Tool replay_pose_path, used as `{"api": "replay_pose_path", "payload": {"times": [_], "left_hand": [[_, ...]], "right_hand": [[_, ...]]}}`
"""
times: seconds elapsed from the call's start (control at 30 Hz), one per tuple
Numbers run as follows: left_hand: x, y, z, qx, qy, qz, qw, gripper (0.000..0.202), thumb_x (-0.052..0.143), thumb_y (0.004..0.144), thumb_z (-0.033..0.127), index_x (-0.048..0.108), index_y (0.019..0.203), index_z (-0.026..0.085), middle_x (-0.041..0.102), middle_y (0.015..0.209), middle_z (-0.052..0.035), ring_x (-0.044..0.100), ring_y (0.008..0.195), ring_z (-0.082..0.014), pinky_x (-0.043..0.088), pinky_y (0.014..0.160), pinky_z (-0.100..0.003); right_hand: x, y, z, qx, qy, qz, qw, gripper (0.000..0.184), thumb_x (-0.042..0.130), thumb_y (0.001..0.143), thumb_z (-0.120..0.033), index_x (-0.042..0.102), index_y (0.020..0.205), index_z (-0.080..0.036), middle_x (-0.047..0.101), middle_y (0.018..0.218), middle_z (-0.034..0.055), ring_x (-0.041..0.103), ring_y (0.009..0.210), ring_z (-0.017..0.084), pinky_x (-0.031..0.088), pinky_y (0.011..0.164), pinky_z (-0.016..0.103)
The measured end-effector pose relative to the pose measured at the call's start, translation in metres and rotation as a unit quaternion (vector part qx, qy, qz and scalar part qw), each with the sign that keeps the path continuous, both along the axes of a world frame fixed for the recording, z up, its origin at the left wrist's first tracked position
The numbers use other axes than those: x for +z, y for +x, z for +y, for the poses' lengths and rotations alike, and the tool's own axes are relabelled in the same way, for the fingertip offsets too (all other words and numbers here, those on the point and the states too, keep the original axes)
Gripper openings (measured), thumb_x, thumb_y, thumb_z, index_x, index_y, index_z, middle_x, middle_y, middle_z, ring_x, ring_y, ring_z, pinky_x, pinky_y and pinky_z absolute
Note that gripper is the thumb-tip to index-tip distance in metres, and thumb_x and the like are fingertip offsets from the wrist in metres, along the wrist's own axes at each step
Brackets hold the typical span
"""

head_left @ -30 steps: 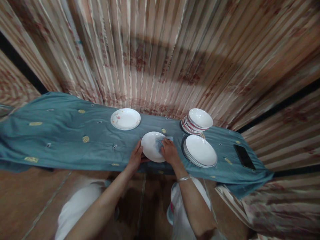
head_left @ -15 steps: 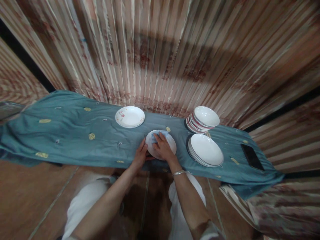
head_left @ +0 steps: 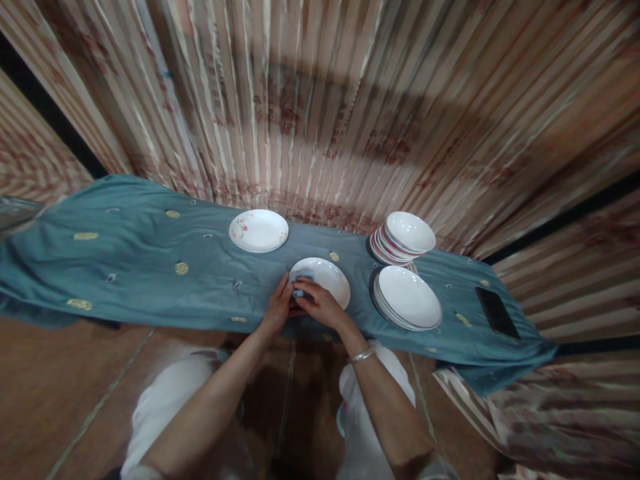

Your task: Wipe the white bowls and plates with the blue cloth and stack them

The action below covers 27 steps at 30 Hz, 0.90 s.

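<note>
Plate (head_left: 328,277) near table edge (head_left: 200,320) (bowls (head_left: 410,231) apart)

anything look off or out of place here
A black phone-like slab lies at the right end of the table, odd beside dishes. Stacked bowls seem to lean right, though the wide view may exaggerate that. No spill shows, nor damage to the held plate.

The person wore white pants (head_left: 167,400) at the bottom — plus a shiny silver bracelet (head_left: 362,356) on the right arm (head_left: 387,407).
</note>
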<state>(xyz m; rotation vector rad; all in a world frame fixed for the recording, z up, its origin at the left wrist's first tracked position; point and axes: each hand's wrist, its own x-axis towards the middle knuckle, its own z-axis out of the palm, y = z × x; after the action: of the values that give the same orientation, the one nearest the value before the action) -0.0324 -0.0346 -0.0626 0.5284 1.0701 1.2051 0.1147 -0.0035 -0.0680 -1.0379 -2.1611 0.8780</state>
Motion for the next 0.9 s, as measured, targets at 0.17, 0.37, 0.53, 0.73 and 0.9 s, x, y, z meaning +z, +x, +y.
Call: {"api": "replay_pose_path", "payload": {"times": [0.17, 0.37, 0.53, 0.73, 0.9], "left_hand": [[0.001, -0.001, -0.001, -0.001, 0.003, 0.004, 1.000, 0.063, 0.060, 0.093, 0.034, 0.042, 0.151, 0.020, 0.073, 0.115, -0.0115, 0.073, 0.073, -0.0191, 0.063, 0.061, -0.034], [0.006, 0.000, 0.000, -0.014, 0.006, 0.034, 0.999, 0.061, 0.058, 0.093, 0.028, 0.043, 0.151, 0.022, 0.074, 0.107, -0.0100, 0.073, 0.072, -0.0212, 0.062, 0.055, -0.033], [0.006, 0.000, 0.001, -0.012, -0.004, 0.042, 0.999, 0.064, 0.061, 0.091, 0.030, 0.043, 0.152, 0.024, 0.073, 0.115, -0.0101, 0.074, 0.076, -0.0215, 0.063, 0.059, -0.034], [0.007, 0.001, 0.002, -0.023, -0.005, 0.058, 0.998, 0.063, 0.057, 0.093, 0.032, 0.041, 0.153, 0.026, 0.072, 0.118, -0.0097, 0.074, 0.081, -0.0225, 0.063, 0.062, -0.035], [0.007, 0.001, 0.001, -0.020, 0.002, 0.048, 0.999, 0.060, 0.059, 0.093, 0.031, 0.044, 0.151, 0.027, 0.072, 0.114, -0.0092, 0.074, 0.079, -0.0216, 0.063, 0.065, -0.037]], "right_hand": [[0.011, 0.011, -0.015, 0.018, -0.023, 0.023, 0.999, 0.028, 0.062, 0.087, -0.018, 0.071, 0.113, -0.021, 0.068, 0.129, 0.0100, 0.061, 0.123, 0.021, 0.045, 0.109, 0.038], [0.020, 0.033, -0.022, 0.014, -0.043, -0.020, 0.999, 0.027, 0.059, 0.079, -0.006, 0.073, 0.096, -0.021, 0.073, 0.112, 0.0045, 0.067, 0.106, 0.018, 0.049, 0.098, 0.033], [0.028, 0.052, -0.023, -0.031, -0.038, -0.116, 0.992, 0.023, 0.056, 0.074, -0.001, 0.070, 0.078, -0.020, 0.073, 0.099, 0.0041, 0.068, 0.097, 0.018, 0.050, 0.091, 0.030], [0.018, 0.062, -0.016, -0.127, 0.009, -0.215, 0.968, 0.020, 0.053, 0.076, -0.004, 0.065, 0.078, -0.021, 0.072, 0.094, 0.0045, 0.065, 0.093, 0.019, 0.048, 0.091, 0.031], [0.002, 0.054, -0.003, -0.180, 0.066, -0.197, 0.962, 0.026, 0.047, 0.078, -0.003, 0.063, 0.090, -0.020, 0.070, 0.102, 0.0068, 0.062, 0.100, 0.020, 0.046, 0.097, 0.035]]}}
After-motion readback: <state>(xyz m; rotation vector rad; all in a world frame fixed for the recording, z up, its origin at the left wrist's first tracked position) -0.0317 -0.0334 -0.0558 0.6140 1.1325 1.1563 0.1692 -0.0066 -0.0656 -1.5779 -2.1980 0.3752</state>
